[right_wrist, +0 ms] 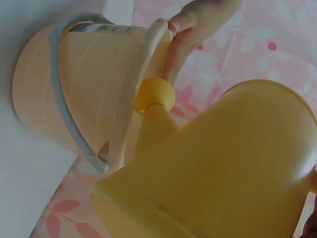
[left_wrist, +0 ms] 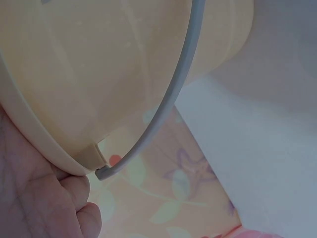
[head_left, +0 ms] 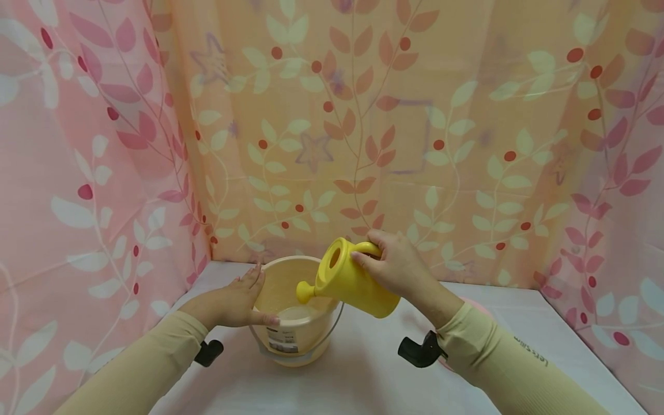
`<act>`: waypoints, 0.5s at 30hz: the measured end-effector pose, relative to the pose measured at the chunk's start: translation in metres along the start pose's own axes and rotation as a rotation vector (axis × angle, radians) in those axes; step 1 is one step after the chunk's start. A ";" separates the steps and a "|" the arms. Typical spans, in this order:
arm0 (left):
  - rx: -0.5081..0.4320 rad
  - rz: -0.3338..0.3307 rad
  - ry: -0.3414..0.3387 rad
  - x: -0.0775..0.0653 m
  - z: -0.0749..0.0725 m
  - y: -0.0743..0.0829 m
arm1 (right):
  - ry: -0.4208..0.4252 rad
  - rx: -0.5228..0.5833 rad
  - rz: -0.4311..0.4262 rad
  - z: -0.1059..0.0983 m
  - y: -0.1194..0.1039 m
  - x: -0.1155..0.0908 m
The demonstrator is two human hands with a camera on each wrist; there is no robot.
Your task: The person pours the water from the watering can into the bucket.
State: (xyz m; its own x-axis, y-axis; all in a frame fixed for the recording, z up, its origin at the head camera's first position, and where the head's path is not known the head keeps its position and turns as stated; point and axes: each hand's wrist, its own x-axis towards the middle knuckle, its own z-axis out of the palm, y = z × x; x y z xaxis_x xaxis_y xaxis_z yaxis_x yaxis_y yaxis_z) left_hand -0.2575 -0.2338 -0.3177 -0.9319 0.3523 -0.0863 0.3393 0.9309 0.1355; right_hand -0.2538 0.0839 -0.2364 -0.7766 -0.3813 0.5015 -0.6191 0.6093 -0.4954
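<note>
My right hand (head_left: 396,266) holds a yellow watering can (head_left: 358,288) by its loop handle, fingers and thumb wrapped round it. The can is tilted, and its round sprinkler head (head_left: 305,292) hangs over the mouth of a cream bucket (head_left: 316,334). On the bucket's left side rests my left hand (head_left: 230,302), fingers extended along the rim and thumb laid over the front of it. The palm lies right against the rim in the left wrist view. A little clear liquid seems to show at the bucket's bottom.
A grey bail handle (left_wrist: 181,74) hangs down the bucket's front, below a printed label (head_left: 282,340). Behind my right forearm, a round pink object (head_left: 479,307) lies on the white table (head_left: 373,369), mostly hidden. Leaf-patterned curtains (head_left: 363,144) enclose the table at the back and sides.
</note>
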 end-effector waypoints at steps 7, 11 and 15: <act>-0.003 -0.005 -0.007 -0.001 -0.002 0.002 | -0.006 -0.007 0.001 -0.001 0.000 0.000; -0.016 0.001 -0.005 -0.001 -0.002 0.003 | -0.004 -0.023 -0.018 0.000 0.000 0.001; -0.021 -0.005 -0.007 -0.002 -0.003 0.003 | -0.002 -0.020 -0.036 0.001 -0.001 0.001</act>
State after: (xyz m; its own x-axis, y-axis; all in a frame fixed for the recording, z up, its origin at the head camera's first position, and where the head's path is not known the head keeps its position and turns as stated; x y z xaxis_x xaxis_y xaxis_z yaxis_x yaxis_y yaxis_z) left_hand -0.2550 -0.2318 -0.3143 -0.9325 0.3487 -0.0936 0.3323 0.9303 0.1554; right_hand -0.2539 0.0828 -0.2364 -0.7540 -0.4044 0.5176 -0.6442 0.6092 -0.4624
